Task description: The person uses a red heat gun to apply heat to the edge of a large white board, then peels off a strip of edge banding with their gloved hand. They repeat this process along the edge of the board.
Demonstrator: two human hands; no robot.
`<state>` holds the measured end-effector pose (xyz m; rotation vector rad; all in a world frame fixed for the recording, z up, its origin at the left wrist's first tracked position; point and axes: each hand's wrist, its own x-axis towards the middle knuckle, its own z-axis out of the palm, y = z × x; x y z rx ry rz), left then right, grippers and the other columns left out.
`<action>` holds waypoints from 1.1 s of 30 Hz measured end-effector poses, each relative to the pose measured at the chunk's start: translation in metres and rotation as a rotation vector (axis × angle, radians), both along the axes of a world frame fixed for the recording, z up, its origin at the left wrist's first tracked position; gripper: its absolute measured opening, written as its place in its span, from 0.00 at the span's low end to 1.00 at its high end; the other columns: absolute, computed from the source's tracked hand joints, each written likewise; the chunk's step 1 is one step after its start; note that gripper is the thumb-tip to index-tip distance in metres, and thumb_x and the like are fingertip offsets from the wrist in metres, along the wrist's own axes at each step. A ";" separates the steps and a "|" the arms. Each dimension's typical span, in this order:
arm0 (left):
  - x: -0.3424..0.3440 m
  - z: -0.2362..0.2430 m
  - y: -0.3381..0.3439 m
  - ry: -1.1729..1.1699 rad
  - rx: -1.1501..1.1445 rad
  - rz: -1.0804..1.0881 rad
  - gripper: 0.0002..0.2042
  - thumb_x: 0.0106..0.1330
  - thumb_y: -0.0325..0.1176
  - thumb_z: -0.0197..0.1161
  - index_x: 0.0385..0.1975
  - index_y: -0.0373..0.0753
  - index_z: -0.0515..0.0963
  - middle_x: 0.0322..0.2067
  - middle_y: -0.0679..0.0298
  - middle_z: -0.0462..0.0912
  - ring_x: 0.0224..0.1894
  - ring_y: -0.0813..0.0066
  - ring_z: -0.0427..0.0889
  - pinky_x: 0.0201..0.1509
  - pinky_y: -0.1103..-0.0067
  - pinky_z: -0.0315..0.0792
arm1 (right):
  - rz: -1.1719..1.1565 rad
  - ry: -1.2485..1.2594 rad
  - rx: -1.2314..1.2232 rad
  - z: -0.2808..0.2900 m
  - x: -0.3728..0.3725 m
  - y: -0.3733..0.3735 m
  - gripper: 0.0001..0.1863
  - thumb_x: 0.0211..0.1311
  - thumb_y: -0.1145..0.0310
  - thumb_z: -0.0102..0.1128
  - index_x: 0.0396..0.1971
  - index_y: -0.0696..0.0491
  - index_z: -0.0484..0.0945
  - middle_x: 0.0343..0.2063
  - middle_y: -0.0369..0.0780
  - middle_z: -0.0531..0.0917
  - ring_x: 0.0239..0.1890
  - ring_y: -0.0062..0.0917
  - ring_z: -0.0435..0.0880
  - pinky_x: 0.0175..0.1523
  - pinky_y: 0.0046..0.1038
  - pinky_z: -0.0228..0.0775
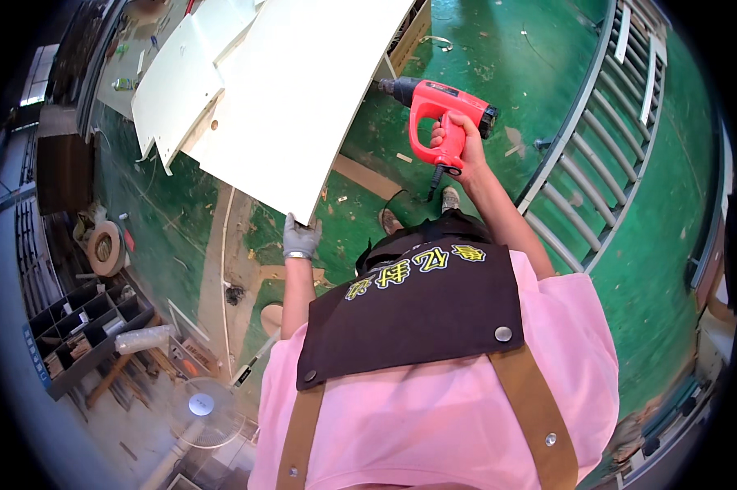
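Note:
My right hand (466,140), bare, is wrapped round the grip of a red heat gun (435,100) with a black nozzle and a cord leaving the bottom of its handle. The nozzle points left, at the right edge of a large white panel (291,106). At the panel's near corner, my left hand (301,238), in a grey glove, grips the edge; some of its fingers are hidden. Further left, beside the large panel, are more white boards (176,94) with cut-out edges.
A roller conveyor (585,155) runs along the right over the green floor (499,57). At lower left stand a dark compartment rack (91,327) and a fan (201,406). A roll of edge banding (104,248) lies at the left. Scraps litter the floor near my shoes (450,198).

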<state>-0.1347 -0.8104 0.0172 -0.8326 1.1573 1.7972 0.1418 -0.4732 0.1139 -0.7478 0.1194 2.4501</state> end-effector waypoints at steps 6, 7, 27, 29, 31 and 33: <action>0.006 0.002 0.000 -0.015 0.032 0.043 0.13 0.63 0.47 0.54 0.41 0.49 0.75 0.39 0.66 0.80 0.42 0.64 0.76 0.57 0.59 0.60 | 0.016 0.063 -0.038 -0.005 0.001 0.002 0.16 0.53 0.64 0.57 0.33 0.62 0.69 0.20 0.37 0.75 0.19 0.23 0.74 0.28 0.22 0.73; 0.008 0.003 0.001 -0.009 0.036 0.049 0.13 0.63 0.47 0.54 0.41 0.48 0.75 0.39 0.65 0.79 0.43 0.64 0.76 0.58 0.59 0.60 | 0.039 0.066 -0.026 -0.006 0.002 0.003 0.16 0.53 0.64 0.57 0.33 0.62 0.69 0.20 0.37 0.75 0.19 0.23 0.74 0.29 0.22 0.73; 0.034 0.006 -0.004 -0.030 0.053 0.135 0.18 0.67 0.49 0.48 0.46 0.43 0.69 0.47 0.62 0.74 0.56 0.62 0.68 0.61 0.57 0.60 | 0.328 0.001 -0.131 -0.010 0.006 -0.053 0.17 0.52 0.62 0.58 0.33 0.61 0.69 0.22 0.38 0.75 0.20 0.24 0.75 0.28 0.24 0.74; 0.037 0.006 -0.005 -0.034 0.030 0.130 0.21 0.67 0.51 0.47 0.50 0.43 0.67 0.56 0.62 0.68 0.62 0.62 0.61 0.65 0.57 0.52 | 0.383 0.023 -0.205 -0.007 0.003 -0.075 0.17 0.52 0.62 0.58 0.33 0.61 0.69 0.21 0.38 0.74 0.20 0.23 0.75 0.28 0.24 0.74; 0.042 0.005 -0.006 -0.036 0.005 0.112 0.21 0.68 0.52 0.45 0.51 0.44 0.67 0.59 0.62 0.66 0.64 0.62 0.59 0.67 0.58 0.49 | 0.458 0.051 -0.248 -0.008 0.005 -0.090 0.17 0.52 0.62 0.58 0.32 0.61 0.69 0.20 0.37 0.74 0.20 0.22 0.75 0.28 0.22 0.74; 0.047 0.000 -0.014 -0.041 -0.041 0.167 0.22 0.68 0.53 0.44 0.53 0.45 0.66 0.60 0.62 0.64 0.65 0.63 0.58 0.67 0.57 0.47 | 0.533 0.071 -0.293 -0.004 0.004 -0.102 0.17 0.52 0.62 0.58 0.32 0.61 0.69 0.20 0.37 0.73 0.20 0.22 0.75 0.28 0.22 0.74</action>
